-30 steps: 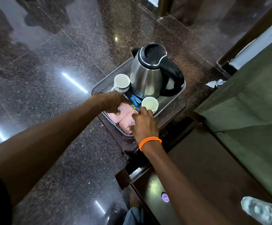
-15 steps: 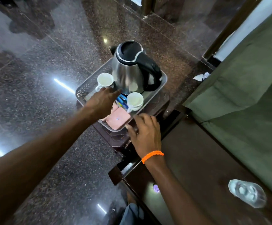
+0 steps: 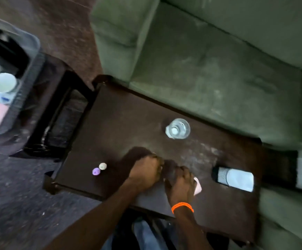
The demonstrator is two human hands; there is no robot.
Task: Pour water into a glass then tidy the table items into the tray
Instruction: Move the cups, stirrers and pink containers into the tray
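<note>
Both hands were seen close together near the worktop's point(image 3: 121, 123) near edge. The left hand point(image 3: 144, 173) was curled, knuckles up; whether anything was held in it could not be told through the blur. The right hand point(image 3: 180, 183), marked by an orange band point(image 3: 182, 206) at the wrist, was closed over a pink packet point(image 3: 197, 184), of which only an end was shown beyond the fingers.

Two small caps point(image 3: 99, 169), one lilac and one pale, were left touching each other toward the near left corner. A glass point(image 3: 178, 128) was stood near the far edge, upright, apparently with water in it. A phone-like slab point(image 3: 234, 179) was laid flat toward the right edge. The tray point(image 3: 27, 78) was set on a separate low stand beyond the left end, with a cup point(image 3: 2, 83) and packets inside.

It was judged that pouring was done and tidying remained. The packet could be dropped on the long carry across the gap to the tray. The glass could be knocked by a forearm swung leftward, and the caps, being small and round, could be rolled off the edge if brushed.
</note>
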